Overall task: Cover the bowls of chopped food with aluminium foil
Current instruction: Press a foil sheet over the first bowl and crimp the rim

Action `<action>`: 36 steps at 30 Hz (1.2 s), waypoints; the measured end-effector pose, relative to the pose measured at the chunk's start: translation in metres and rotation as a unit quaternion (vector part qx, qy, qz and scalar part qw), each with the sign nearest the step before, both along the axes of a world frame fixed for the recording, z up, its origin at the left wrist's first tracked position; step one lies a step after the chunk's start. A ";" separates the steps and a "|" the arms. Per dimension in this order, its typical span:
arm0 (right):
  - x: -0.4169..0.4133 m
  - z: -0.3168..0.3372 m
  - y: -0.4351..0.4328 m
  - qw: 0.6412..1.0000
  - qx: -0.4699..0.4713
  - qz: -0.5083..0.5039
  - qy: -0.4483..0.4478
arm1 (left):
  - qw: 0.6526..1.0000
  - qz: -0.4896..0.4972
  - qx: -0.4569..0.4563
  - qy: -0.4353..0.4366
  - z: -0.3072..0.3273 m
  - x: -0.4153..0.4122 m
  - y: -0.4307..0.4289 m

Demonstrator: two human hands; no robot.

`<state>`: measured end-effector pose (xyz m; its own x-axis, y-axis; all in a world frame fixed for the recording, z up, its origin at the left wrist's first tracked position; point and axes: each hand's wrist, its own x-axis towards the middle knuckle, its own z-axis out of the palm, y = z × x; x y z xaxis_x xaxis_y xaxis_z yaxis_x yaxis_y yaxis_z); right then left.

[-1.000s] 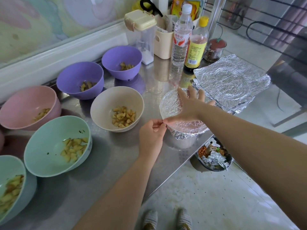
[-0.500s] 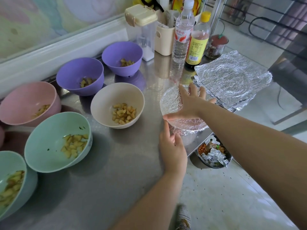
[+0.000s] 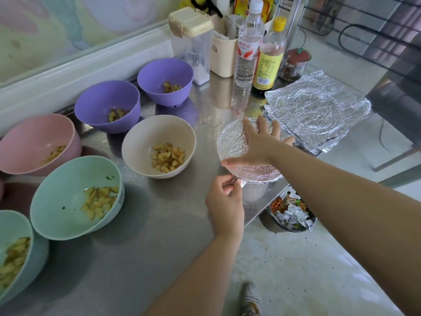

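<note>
A foil-covered bowl (image 3: 232, 144) stands near the steel table's right edge. My right hand (image 3: 257, 144) lies flat on its foil top, fingers spread. My left hand (image 3: 224, 201) pinches the foil's near edge at the bowl's rim. Uncovered bowls of chopped food stand to the left: a beige bowl (image 3: 136, 142), two purple bowls (image 3: 91, 106) (image 3: 157, 71), a pink bowl (image 3: 22, 137) and two mint bowls (image 3: 50, 190) (image 3: 9, 229). A stack of foil sheets (image 3: 319, 110) lies to the right of the covered bowl.
Two bottles (image 3: 247, 42) (image 3: 270, 58), a clear canister (image 3: 193, 42), a beige caddy (image 3: 224, 55) and a red-lidded jar (image 3: 296, 62) stand at the back of the steel table (image 3: 136, 258). On the floor below the table edge sits a bowl with scraps and crumpled foil (image 3: 291, 215).
My left hand has shifted along the near rim of the covered bowl and now pinches the foil edge. My right hand has stayed flat on top.
</note>
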<state>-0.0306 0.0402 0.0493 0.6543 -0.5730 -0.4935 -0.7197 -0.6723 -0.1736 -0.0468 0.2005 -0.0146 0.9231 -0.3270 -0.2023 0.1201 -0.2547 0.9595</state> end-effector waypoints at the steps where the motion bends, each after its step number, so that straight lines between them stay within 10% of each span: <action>1: 0.000 -0.001 0.000 1.000 -0.002 0.001 0.001 | 1.000 -0.005 0.006 -0.009 0.000 0.001 0.000; 9: 0.001 -0.004 0.000 1.000 -0.007 0.003 0.006 | 0.995 -0.029 0.052 -0.086 -0.004 0.009 0.001; 36: 0.000 -0.003 0.004 1.000 -0.012 -0.002 0.010 | 0.924 0.129 -0.188 0.307 0.039 -0.030 -0.031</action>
